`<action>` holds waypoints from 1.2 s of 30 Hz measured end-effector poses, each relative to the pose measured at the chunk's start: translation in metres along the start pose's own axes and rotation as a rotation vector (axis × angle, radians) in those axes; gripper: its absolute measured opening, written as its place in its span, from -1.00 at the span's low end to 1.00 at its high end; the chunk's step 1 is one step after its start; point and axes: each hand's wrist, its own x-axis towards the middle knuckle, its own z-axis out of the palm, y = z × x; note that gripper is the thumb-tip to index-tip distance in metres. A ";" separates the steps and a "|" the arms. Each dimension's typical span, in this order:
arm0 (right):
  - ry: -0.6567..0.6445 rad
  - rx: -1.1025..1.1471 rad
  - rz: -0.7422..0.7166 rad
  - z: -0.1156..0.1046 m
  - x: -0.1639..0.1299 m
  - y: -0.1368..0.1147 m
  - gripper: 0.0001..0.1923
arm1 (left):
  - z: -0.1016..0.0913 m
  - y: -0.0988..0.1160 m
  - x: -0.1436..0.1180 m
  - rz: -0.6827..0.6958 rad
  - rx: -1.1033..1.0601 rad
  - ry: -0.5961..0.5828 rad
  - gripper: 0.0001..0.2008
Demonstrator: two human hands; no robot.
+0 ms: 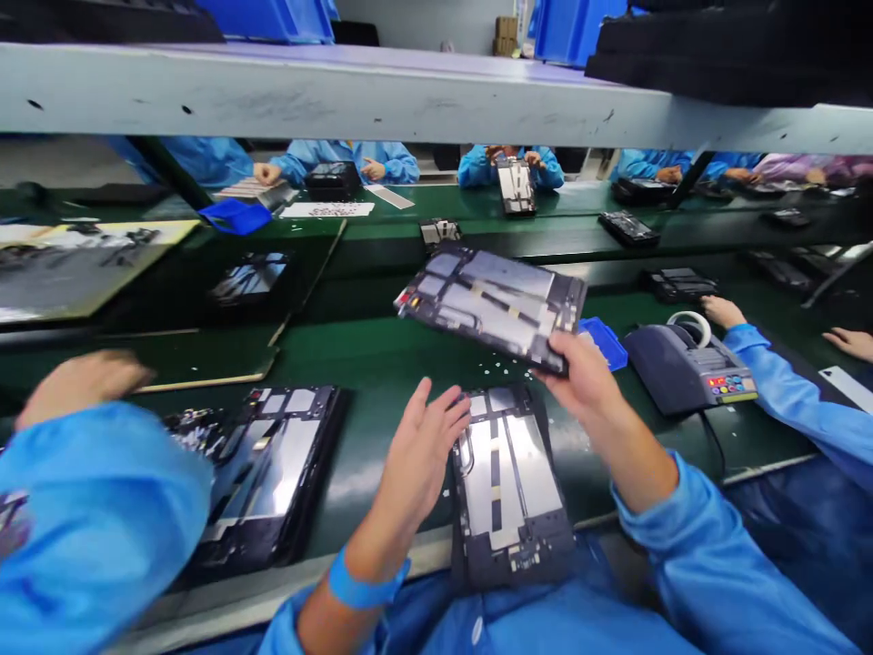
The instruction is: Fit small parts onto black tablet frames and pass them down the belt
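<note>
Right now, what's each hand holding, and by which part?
Right hand grips the raised tablet chassis at its near right corner. Left hand holds nothing; its fingers rest on the left edge of the flat chassis.

Electronics assembly factory: green conveyor belt [382, 350], rows of blue-smocked workers [341, 162], open tablet chassis [492, 305], overhead shelf [409, 95].
</note>
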 end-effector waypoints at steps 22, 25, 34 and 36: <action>-0.129 -0.588 0.038 -0.134 -0.144 0.100 -0.17 | -0.051 -0.090 -0.046 0.104 0.621 -0.087 -0.17; -0.211 -0.452 0.113 -0.115 -0.142 0.118 -0.12 | -0.054 -0.088 -0.052 0.019 0.541 -0.080 -0.19; -0.152 -0.564 -0.049 -0.113 -0.129 0.099 -0.10 | -0.065 -0.031 -0.006 0.418 1.023 -0.035 -0.51; -0.130 -0.607 -0.186 -0.108 -0.117 0.082 -0.11 | -0.053 -0.007 0.022 0.604 1.300 -0.138 -0.60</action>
